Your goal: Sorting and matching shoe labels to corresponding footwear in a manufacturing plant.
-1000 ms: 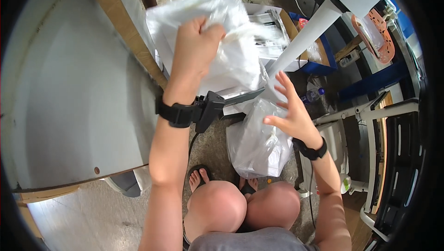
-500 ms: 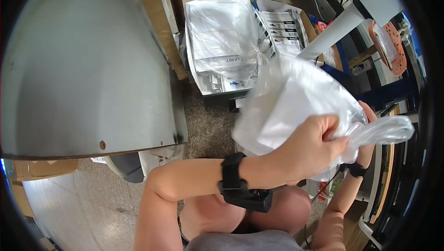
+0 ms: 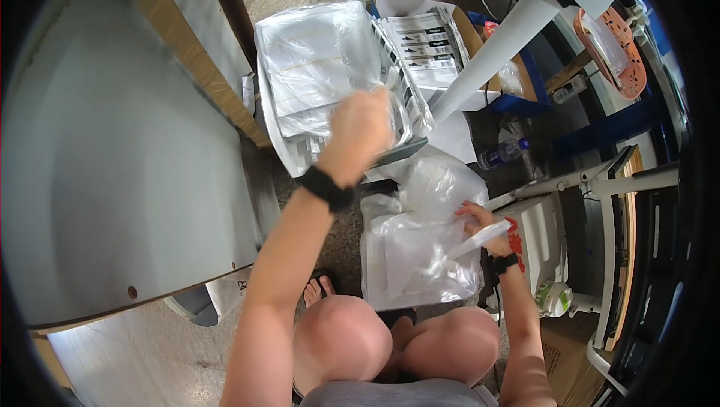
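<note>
My left hand (image 3: 364, 129), smeared by motion, is over the right side of a clear plastic bag (image 3: 315, 54) of flat white packets. That bag lies on top of an open box (image 3: 274, 126). What its fingers hold, if anything, is hidden. A second clear plastic bag (image 3: 405, 257), also with white contents and a twisted neck, sits low in front of my knees. My right hand (image 3: 484, 228) rests at this bag's right side, its fingers stretched out and apart beside the twisted neck.
A box of printed sheets (image 3: 427, 39) stands behind a slanting white post (image 3: 495, 51). A grey metal panel (image 3: 135, 159) fills the left. At right are a plastic bottle (image 3: 502, 153), a white container (image 3: 544, 242) and an orange basket (image 3: 619, 54).
The second bag, formerly raised in both hands, has come down in front of my knees. My left hand has left it and moved up and left to the bag on the box.
</note>
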### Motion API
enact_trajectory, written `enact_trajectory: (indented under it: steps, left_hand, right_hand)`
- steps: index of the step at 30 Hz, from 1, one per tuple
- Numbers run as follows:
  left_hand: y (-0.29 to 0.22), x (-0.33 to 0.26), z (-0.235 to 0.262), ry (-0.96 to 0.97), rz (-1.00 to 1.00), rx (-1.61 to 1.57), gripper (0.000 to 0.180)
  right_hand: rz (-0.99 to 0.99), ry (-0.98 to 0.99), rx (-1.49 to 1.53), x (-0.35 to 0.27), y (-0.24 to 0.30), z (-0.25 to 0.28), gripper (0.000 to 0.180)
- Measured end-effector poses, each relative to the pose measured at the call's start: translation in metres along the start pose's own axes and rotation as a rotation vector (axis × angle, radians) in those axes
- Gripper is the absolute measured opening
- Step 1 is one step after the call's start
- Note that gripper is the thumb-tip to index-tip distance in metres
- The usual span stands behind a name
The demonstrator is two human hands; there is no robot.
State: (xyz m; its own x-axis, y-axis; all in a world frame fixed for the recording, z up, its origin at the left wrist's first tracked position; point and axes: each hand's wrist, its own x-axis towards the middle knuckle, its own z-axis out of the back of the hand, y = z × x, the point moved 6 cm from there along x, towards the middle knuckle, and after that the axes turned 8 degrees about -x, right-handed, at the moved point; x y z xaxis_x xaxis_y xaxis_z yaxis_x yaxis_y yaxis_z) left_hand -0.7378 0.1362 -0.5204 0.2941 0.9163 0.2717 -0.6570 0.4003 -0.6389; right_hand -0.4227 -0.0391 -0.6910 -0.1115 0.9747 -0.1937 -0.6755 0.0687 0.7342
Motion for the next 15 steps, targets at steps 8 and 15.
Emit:
enact_trajectory:
  steps: [8, 15]
  left_hand:
    - [0.077, 0.067, -0.05, 0.138, -0.055, 0.624, 0.013]
    - [0.071, 0.097, 0.109, -0.304, 0.101, -0.05, 0.015]
  right_hand:
    - [0.075, -0.13, -0.205, -0.019, 0.021, 0.004, 0.034]
    - [-0.153, -0.249, 0.081, -0.036, 0.063, 0.07, 0.027]
